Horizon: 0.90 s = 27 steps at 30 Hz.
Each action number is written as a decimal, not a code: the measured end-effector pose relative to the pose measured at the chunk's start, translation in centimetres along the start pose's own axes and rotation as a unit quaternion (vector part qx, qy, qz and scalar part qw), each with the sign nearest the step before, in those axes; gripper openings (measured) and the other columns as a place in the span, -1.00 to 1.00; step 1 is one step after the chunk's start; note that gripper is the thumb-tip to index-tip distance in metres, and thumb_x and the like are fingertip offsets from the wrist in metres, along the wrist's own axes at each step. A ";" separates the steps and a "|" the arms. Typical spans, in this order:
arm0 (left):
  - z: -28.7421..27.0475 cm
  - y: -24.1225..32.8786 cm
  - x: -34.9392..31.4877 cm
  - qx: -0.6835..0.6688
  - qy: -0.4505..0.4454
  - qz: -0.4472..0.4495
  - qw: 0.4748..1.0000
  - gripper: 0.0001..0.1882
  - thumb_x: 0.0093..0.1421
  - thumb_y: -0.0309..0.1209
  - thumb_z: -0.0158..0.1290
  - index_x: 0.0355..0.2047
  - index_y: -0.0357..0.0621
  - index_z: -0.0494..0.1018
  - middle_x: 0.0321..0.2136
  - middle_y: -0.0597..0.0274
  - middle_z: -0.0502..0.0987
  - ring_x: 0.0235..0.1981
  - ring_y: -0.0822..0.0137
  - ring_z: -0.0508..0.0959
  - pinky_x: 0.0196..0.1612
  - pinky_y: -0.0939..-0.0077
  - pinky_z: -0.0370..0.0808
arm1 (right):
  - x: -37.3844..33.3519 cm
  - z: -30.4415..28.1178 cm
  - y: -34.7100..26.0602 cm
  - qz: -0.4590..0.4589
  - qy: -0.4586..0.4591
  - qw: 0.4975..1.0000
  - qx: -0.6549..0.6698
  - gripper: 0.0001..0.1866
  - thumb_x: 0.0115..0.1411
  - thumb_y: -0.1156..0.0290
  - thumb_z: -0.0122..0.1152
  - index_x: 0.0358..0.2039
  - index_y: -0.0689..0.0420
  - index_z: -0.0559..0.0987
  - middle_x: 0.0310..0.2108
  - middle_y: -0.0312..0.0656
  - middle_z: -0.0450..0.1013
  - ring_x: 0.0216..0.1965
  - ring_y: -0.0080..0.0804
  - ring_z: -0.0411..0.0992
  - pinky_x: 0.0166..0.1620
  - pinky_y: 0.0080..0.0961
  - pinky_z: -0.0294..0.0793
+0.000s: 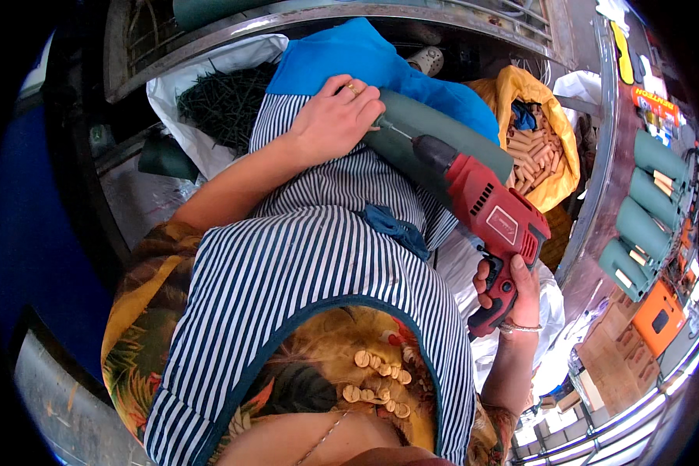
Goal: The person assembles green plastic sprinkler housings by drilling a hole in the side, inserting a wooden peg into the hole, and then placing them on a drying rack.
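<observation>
Little room between drill (495, 206) and green cylinder (454, 126)

Your power drill (499, 213) is red, with a black chuck (433, 153) and a red-and-black handle (502, 290). The cylinder (460, 138) before you is plain dark green; the cylinder row (643, 225) at right is green with pale, wood-coloured strips (623, 277). Your apron (311, 252) is striped navy and white, edged in dark teal; your shirt (144, 334) bears a leaf print in golden brown, green and red. The lap cloth (342, 56) is bright blue, the yellow sack (565, 159) holds tan pegs (536, 155), the white sack (165, 105) blackish-green sticks (227, 99).
</observation>
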<state>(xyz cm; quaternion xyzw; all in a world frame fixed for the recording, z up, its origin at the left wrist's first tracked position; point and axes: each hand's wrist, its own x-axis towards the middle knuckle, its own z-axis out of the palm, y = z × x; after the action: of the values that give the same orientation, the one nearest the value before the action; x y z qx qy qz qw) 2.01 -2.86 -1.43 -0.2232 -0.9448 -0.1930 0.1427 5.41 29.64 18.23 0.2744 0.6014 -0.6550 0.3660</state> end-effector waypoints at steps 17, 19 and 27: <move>-0.3 -0.2 -0.3 0.020 -0.049 -0.011 0.999 -0.73 0.11 -0.24 0.04 -0.22 -0.08 0.41 -0.16 0.23 0.48 -0.04 0.28 0.45 0.15 0.27 0.24 | 1.1 1.1 -1.0 0.011 -0.008 1.000 -0.023 -0.56 0.28 0.16 0.08 -0.07 0.31 0.39 -0.42 0.01 0.49 -0.52 -0.28 0.49 -0.63 -0.54 0.41; -0.3 -0.1 -0.2 0.015 -0.054 -0.015 0.998 -0.73 0.11 -0.24 0.04 -0.22 -0.08 0.41 -0.15 0.23 0.49 -0.03 0.27 0.45 0.16 0.26 0.23 | 1.1 1.3 -1.2 0.012 -0.013 0.999 -0.027 -0.59 0.30 0.19 0.05 -0.07 0.31 0.39 -0.42 0.01 0.49 -0.52 -0.27 0.49 -0.63 -0.53 0.42; -0.1 -0.1 -0.1 0.012 0.002 -0.005 1.000 -0.72 0.01 -0.28 0.11 -0.27 -0.09 0.39 -0.31 0.28 0.43 -0.15 0.28 0.45 0.09 0.31 0.27 | 1.7 2.0 -1.2 -0.001 -0.009 0.999 -0.052 -0.52 0.28 0.14 0.08 -0.02 0.32 0.37 -0.45 0.00 0.49 -0.56 -0.32 0.47 -0.67 -0.60 0.39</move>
<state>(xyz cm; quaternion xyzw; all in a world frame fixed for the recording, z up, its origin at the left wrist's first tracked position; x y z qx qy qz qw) 2.07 -2.98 -1.42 -0.2162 -0.9479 -0.1824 0.1466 3.61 27.43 17.78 0.2486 0.6319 -0.6253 0.3845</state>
